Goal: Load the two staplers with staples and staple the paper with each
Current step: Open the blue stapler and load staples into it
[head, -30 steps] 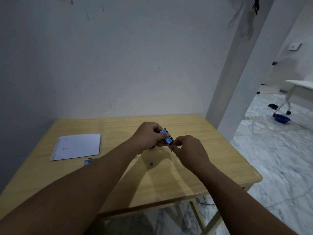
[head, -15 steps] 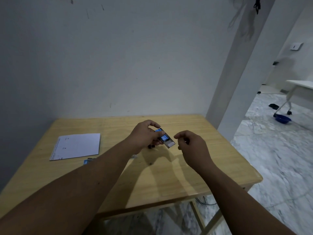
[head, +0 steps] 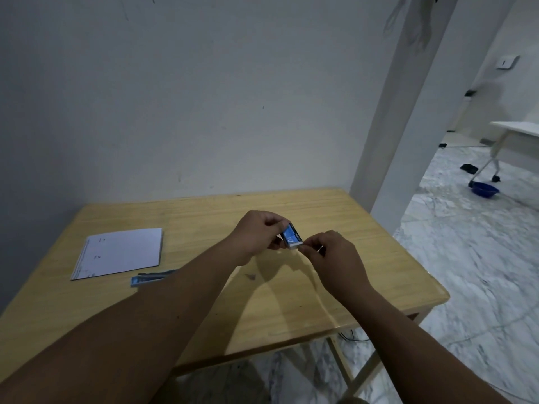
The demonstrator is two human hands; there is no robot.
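Our right hand [head: 332, 258] has come back to the staple box [head: 292, 237], pinching its near end; left hand [head: 258, 234] pinches the far end above the table [head: 364, 228], long axis running hand to hand.

**What the head view leaves unclear**

Left forearm covers the right end of a blue object [head: 151, 279] lying on the table [head: 335, 217]; its kind can't be told. Staple box [head: 292, 236]: near end hidden by right hand [head: 335, 259] fingers, far end by left hand [head: 258, 233]. Marks on the paper [head: 122, 252] too small to read. Both arms cut off by the bottom edge.
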